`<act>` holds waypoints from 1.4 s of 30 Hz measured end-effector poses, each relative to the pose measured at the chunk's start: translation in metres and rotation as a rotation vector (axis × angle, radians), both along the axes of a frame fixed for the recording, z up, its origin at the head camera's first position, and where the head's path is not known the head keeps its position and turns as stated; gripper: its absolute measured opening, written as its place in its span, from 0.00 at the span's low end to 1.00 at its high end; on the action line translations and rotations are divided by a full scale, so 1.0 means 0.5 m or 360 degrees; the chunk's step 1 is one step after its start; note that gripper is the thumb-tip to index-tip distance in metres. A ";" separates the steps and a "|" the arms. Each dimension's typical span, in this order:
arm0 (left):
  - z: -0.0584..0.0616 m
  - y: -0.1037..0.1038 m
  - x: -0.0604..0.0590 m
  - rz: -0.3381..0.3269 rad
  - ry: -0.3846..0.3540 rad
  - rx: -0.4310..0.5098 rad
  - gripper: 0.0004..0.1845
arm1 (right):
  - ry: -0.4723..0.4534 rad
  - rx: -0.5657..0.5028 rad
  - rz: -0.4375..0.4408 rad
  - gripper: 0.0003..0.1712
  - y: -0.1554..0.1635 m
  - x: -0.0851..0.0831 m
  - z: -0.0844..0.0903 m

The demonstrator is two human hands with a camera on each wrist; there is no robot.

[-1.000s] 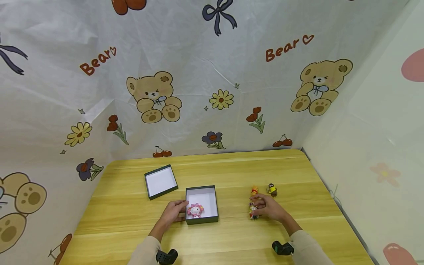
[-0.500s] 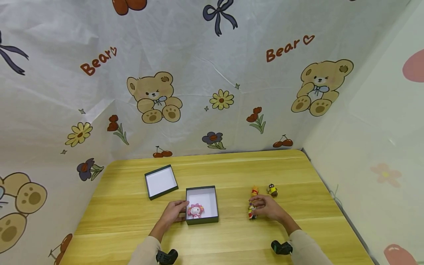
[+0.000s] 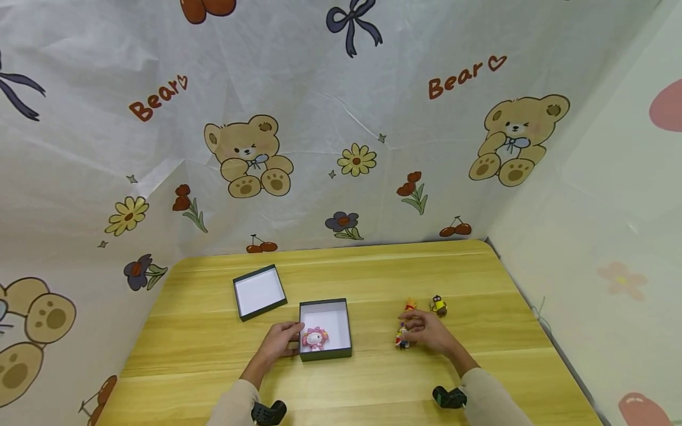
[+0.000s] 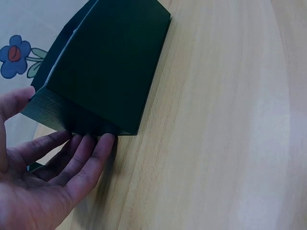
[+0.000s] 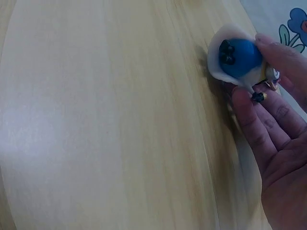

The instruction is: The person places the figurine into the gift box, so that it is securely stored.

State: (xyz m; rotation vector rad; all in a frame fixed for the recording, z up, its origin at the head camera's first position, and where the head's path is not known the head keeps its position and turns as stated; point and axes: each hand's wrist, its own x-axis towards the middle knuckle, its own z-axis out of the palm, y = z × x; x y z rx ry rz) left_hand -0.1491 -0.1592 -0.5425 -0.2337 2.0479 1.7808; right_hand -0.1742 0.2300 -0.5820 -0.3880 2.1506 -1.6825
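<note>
My left hand (image 3: 281, 341) holds the left wall of a dark green box (image 3: 348, 340) with a white inside. In the left wrist view its thumb is at the rim and its fingertips lie against the outer wall. A pink-hooded figurine (image 3: 315, 338) sits in the box's near left part. My right hand (image 3: 430, 332) pinches a small toy figurine (image 5: 238, 58) between thumb and fingers, close over the table. White and blue with dark bow-like bits, the figurine shows red in the head view, its upper part partly covered by the fingers.
An orange bear figurine (image 3: 410, 304) in red stands just beyond my right hand, with a yellow minion figurine (image 3: 438, 306) to its right. The box lid (image 3: 260, 291) lies inside-up behind the box to the left. A printed cloth wall (image 3: 298, 219) borders the table's far edge.
My right hand has shifted slightly left with the figurine, toward the box. My left hand, the box and the other figurines have stayed put.
</note>
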 end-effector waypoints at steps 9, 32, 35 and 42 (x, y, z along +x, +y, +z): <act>-0.068 -0.012 -0.021 0.0024 -0.0002 -0.0016 0.32 | -0.0022 0.0061 -0.0011 0.28 -0.006 -0.007 -0.001; -0.072 -0.011 -0.022 0.0047 -0.0023 -0.0048 0.32 | 0.0014 0.0069 -0.0024 0.27 -0.049 -0.023 0.012; -0.071 -0.010 -0.022 0.0054 -0.0015 -0.0044 0.32 | 0.0049 0.0047 -0.0015 0.28 -0.056 -0.033 0.008; -0.069 -0.011 -0.022 0.0047 -0.0012 -0.0030 0.31 | 0.0060 0.0062 0.0047 0.27 -0.083 -0.046 0.028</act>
